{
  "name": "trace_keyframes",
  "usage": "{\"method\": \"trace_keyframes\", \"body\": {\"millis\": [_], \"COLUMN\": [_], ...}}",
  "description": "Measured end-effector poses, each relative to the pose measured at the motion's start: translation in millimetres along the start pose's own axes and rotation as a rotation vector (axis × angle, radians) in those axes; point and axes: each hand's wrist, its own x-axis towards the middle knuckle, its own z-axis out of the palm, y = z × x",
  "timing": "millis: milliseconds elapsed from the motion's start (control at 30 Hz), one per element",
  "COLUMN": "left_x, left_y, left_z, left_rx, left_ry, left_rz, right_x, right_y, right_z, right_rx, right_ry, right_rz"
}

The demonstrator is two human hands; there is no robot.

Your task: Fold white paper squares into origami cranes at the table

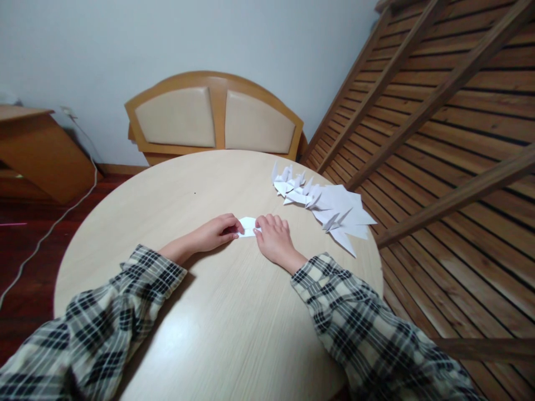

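Observation:
A small folded piece of white paper [247, 225] lies on the round table [217, 334], between my two hands. My left hand [219, 231] pinches its left end, with thumb and fingers closed on the edge. At the other end, my right hand [275, 236] grips the paper, its fingers curled over the top and covering that side. To the right lies a cluster of folded white paper pieces [295, 189], several with pointed tips standing up. Some rest on flat white paper sheets [346, 206] near the table's right edge.
Beyond the table stands a wooden headboard [219, 111] with cream panels, against the wall. Wooden slats [438, 139] rise close along the right side. A wooden desk [37, 150] is at far left, with a white cable [62, 214] running down to the floor.

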Motion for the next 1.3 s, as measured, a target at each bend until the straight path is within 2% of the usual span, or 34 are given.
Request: {"method": "trace_keyframes", "body": {"millis": [233,433,600,767,933,1100,1300], "left_x": [0,-1,-2,-2,-3,-4,-3], "left_y": [-3,-4,-4,-5,-5,-4,-3], "left_z": [-0.5,-1.2,0.9,3.2,2.0,-0.1,1.0], "left_rx": [0.006,0.034,0.183,0.374,0.539,0.614,0.540], "left_ry": [-0.009,-0.015,0.043,0.110,0.126,0.145,0.138], "left_rz": [0.018,0.067,0.139,0.190,0.207,0.172,0.113], "right_x": [1,0,-1,2,4,4,1], "right_y": [4,7,9,12,13,11,6], "right_z": [0,0,-3,-1,-2,-9,-17], "right_rx": [0.070,0.093,0.138,0.152,0.141,0.107,0.248], "right_ry": [-0.032,-0.016,0.018,0.057,0.027,0.027,0.008], "right_rz": [0.038,0.007,-0.058,-0.062,-0.046,-0.052,-0.120]}}
